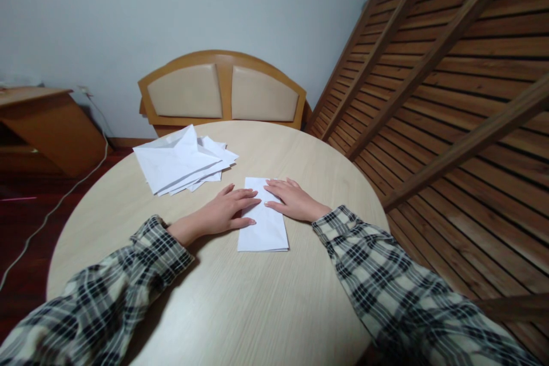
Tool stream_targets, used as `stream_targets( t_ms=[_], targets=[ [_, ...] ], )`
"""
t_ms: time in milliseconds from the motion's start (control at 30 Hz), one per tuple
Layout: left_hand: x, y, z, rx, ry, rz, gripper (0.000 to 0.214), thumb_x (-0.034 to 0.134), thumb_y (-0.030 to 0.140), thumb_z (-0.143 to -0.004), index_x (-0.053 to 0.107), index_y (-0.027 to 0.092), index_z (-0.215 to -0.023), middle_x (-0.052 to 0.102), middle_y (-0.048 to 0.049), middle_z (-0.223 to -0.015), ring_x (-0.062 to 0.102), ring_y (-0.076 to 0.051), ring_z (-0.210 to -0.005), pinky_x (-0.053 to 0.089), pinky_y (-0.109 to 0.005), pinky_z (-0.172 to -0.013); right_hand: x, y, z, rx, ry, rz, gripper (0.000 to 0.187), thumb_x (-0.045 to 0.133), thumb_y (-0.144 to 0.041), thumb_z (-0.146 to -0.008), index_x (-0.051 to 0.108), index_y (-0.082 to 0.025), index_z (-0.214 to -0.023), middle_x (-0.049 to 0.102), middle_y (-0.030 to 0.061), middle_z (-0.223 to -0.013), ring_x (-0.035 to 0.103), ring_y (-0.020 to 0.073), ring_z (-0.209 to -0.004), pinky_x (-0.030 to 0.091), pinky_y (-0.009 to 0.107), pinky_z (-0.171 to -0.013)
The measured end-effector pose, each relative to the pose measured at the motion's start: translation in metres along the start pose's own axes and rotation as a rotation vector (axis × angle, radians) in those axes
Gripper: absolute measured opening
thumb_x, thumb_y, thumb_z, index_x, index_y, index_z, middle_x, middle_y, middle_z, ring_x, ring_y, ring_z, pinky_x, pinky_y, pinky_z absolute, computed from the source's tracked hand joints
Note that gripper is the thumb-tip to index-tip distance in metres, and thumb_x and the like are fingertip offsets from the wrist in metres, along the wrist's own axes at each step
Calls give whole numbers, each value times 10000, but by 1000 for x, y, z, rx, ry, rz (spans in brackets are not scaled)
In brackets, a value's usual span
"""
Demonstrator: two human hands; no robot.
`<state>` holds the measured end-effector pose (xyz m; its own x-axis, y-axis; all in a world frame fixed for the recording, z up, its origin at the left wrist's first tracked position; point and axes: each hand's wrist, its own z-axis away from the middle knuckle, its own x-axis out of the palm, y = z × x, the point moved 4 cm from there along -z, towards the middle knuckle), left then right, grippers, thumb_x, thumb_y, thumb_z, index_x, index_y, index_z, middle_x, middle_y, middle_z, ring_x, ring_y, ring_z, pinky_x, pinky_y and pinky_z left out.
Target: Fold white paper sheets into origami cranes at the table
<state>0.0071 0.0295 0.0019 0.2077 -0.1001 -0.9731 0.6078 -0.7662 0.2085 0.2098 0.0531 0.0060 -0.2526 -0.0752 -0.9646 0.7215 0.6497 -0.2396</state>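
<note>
A folded white sheet of paper (pixel 265 226) lies in the middle of the round pale wooden table (pixel 223 297). My left hand (pixel 225 213) rests flat on the paper's left edge, fingers stretched out toward the right. My right hand (pixel 290 200) lies flat on the paper's upper right part, fingers pointing left, its fingertips close to those of the left hand. Both arms wear checked sleeves. Farther back on the left sits a loose pile of white envelopes (pixel 182 161).
A wooden chair with beige padded back (pixel 223 91) stands behind the table. A slatted wooden frame (pixel 450 97) leans along the right side. On the left are a wooden cabinet (pixel 47 126) and a white cable (pixel 55 206) across the dark floor.
</note>
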Motion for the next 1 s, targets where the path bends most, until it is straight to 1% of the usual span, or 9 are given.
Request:
stream_targets(
  t_ms=[100,167,333,467,667,800,1000],
  targets=[
    [-3,1,-1,-3,40,-17,629,486,650,-936,517,262,-1431,507,-115,-1508,443,-302,-1393,220,-531,-1180,0,-1,0,-13,-4,-7,534,486,-493,-990,506,-225,-1451,455,132,-1538,390,294,-1449,235,602,-1190],
    [-4,1,-1,-13,58,-27,660,500,679,-913,523,263,-1425,526,-115,-1489,454,-314,-1378,239,-529,-1172,1,-1,-1,-28,-11,-21,528,491,-496,-987,510,-241,-1448,454,125,-1539,393,295,-1448,242,608,-1185],
    [0,-5,1,-35,50,-67,801,476,765,-865,460,251,-1478,465,-145,-1534,401,-353,-1416,213,-566,-1173,2,-1,-1,-71,-22,-40,529,492,-511,-984,518,-249,-1443,443,117,-1547,389,282,-1452,241,587,-1197],
    [4,-9,2,-67,29,-101,864,464,798,-843,428,241,-1503,408,-157,-1570,356,-366,-1445,211,-566,-1169,2,-2,-2,-91,-37,-26,550,515,-524,-972,507,-250,-1449,426,112,-1560,374,270,-1461,237,563,-1208],
    [5,-11,3,-89,29,-102,889,445,812,-840,407,237,-1517,369,-155,-1592,323,-363,-1467,201,-561,-1174,4,0,-2,-92,-52,-31,617,546,-568,-943,479,-258,-1473,391,114,-1580,343,283,-1478,195,577,-1219],
    [4,-11,2,-107,23,-95,900,442,821,-832,414,235,-1514,380,-151,-1588,327,-360,-1465,207,-555,-1173,4,-1,-2,-76,-46,-33,552,503,-528,-978,490,-268,-1464,390,108,-1580,347,279,-1476,201,590,-1214],
    [3,-10,2,-114,22,-92,900,424,830,-832,438,226,-1498,384,-153,-1585,319,-350,-1471,205,-544,-1177,3,-2,-4,-26,-55,-20,419,398,-378,-1044,521,-285,-1433,420,80,-1566,360,248,-1471,225,606,-1198]
  ],
)
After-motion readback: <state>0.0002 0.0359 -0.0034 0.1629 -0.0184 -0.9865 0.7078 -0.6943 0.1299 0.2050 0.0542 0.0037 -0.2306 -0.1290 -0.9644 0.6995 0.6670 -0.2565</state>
